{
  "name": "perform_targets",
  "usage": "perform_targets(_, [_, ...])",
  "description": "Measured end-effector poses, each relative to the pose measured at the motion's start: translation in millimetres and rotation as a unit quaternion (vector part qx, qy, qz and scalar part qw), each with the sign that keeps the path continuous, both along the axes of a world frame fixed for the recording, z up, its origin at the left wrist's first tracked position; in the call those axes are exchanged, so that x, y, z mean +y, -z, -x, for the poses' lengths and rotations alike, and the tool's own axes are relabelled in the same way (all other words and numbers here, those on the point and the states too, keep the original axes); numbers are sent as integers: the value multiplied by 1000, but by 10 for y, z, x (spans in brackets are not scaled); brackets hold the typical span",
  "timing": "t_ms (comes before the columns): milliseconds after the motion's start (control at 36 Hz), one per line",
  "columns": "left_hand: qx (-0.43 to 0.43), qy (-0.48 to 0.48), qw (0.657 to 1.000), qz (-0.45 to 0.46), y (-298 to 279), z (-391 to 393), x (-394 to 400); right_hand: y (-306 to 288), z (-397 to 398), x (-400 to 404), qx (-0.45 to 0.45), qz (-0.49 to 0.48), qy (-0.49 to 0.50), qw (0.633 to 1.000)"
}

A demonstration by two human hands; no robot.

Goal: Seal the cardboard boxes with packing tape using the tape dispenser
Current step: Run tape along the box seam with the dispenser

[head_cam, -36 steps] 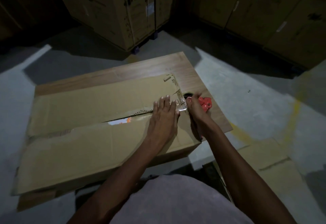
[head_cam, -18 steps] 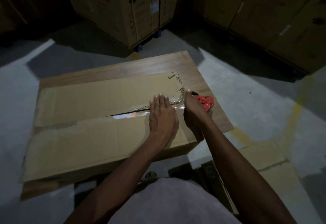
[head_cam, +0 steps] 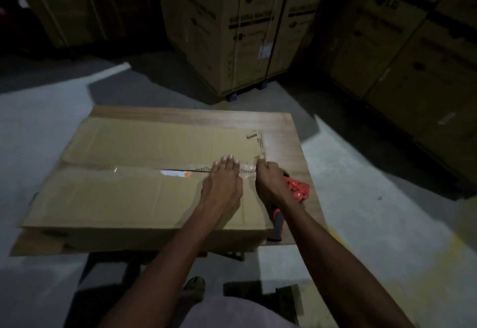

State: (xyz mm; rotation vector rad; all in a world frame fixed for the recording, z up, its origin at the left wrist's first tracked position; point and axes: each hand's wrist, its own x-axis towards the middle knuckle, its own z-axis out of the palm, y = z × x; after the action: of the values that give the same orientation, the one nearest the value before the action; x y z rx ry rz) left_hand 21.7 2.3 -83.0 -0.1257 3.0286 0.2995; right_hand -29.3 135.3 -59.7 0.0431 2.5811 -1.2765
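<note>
In a dim warehouse of stacked cartons, a flat cardboard box (head_cam: 144, 172) lies on a wooden counter (head_cam: 286, 146), its seam taped only at the right end, where the left hand (head_cam: 223, 185) presses flat and the right hand (head_cam: 268, 180) grips the red tape dispenser (head_cam: 296, 189).

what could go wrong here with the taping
The seam of the flat brown cardboard box gapes left of the left hand, so tape may bridge it unevenly. The right hand grips the red tape dispenser at the box's right edge; clear tape there could wrinkle or tear early.
</note>
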Motion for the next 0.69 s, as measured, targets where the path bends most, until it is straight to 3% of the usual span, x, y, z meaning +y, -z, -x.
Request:
perform_targets(222, [27,-7,999,-21,-69,-42,11,51,29,54,9,23,-55,998])
perform_targets(417, [45,-19,998,-32,-74,-103,54,22,3,24,26,10,5,1000])
perform_targets(611, [64,-98,993,-23,-14,-139,32,-70,-158,1,29,-190,-6,981])
perform_targets(694, [49,-95,994,-31,13,-85,30,-31,-229,-9,79,-203,3,976])
